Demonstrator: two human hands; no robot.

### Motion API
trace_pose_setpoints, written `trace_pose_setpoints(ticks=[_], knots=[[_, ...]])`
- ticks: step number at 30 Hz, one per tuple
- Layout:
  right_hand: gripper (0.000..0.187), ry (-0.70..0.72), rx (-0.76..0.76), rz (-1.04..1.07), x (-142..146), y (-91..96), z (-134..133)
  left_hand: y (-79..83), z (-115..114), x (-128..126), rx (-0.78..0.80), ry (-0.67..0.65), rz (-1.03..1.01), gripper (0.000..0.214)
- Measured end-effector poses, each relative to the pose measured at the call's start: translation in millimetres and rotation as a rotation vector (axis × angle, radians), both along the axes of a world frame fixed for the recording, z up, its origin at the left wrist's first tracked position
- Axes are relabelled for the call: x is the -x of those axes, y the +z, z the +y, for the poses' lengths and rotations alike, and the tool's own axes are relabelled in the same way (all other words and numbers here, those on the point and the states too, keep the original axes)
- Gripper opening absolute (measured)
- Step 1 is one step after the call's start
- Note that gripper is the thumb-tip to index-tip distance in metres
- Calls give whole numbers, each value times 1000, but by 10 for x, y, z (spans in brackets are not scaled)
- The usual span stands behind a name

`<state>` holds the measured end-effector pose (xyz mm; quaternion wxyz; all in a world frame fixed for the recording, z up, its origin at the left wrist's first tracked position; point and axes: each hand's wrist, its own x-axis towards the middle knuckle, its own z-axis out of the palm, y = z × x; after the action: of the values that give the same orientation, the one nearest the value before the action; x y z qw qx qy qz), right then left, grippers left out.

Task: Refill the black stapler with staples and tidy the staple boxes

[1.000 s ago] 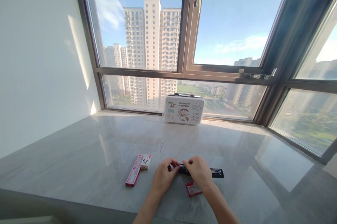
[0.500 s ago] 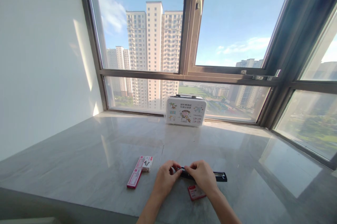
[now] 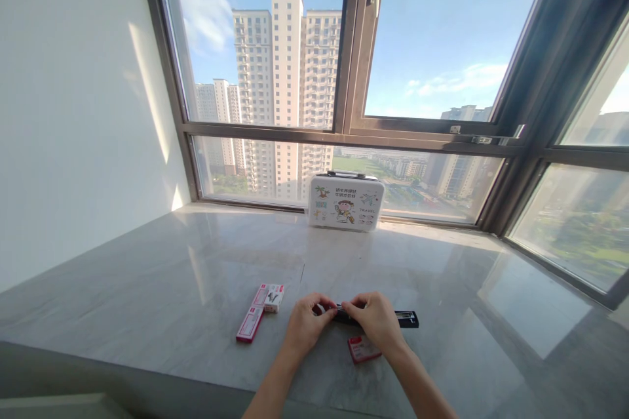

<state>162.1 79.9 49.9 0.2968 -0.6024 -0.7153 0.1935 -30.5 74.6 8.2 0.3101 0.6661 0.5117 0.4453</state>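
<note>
Stapler (image 3: 388, 319): black, thin silver strip along top. Small box (image 3: 364, 349) just below it: red, white label. Long box (image 3: 249, 325): pink-red, white label panel. Box (image 3: 274, 298) beside it: white with red and dark print. Case (image 3: 345, 202): white, cartoon figure, palm tree, green and red marks, dark lettering. Bench (image 3: 171, 288): pale grey marble, faint veins, glossy. Wall (image 3: 73, 111): white. Window frame (image 3: 354, 45): dark brown.

Red boxes (image 3: 259, 312) flank left; right open
</note>
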Motion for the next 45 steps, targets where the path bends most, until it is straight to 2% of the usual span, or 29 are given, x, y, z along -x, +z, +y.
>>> trace_pose_setpoints(ticks=[7, 10, 14, 17, 20, 25, 28, 33, 38, 41, 45], knots=[[26, 97, -54, 10, 61, 118, 22, -4, 3, 4, -9, 21, 26, 29], [24, 164, -129, -9, 45, 149, 4, 24, -22, 9, -39, -20, 44, 39], [22, 277, -190, -32, 14, 205, -16, 70, -69, 8, -63, -71, 98, 39], [19, 328, -154, -28, -2, 237, 15, 85, -87, 9, -59, -79, 118, 35], [21, 310, -110, -25, -19, 236, 67, 79, -88, 14, -61, -74, 116, 33], [43, 276, -17, -90, -22, 190, 136, 57, -68, 18, -84, -56, 80, 33], [49, 286, 36, -98, 11, 173, 171, 49, -50, 18, -91, -50, 60, 35], [41, 354, 69, -72, 18, 221, 208, 50, -36, 23, -88, -43, 33, 33], [31, 425, -28, -101, -59, 282, 199, 74, -60, 26, -72, -56, 56, 30], [24, 460, -74, -114, -96, 264, 207, 81, -73, 25, -65, -65, 70, 30], [18, 514, -61, -88, -123, 202, 247, 70, -68, 25, -48, -70, 64, 33]])
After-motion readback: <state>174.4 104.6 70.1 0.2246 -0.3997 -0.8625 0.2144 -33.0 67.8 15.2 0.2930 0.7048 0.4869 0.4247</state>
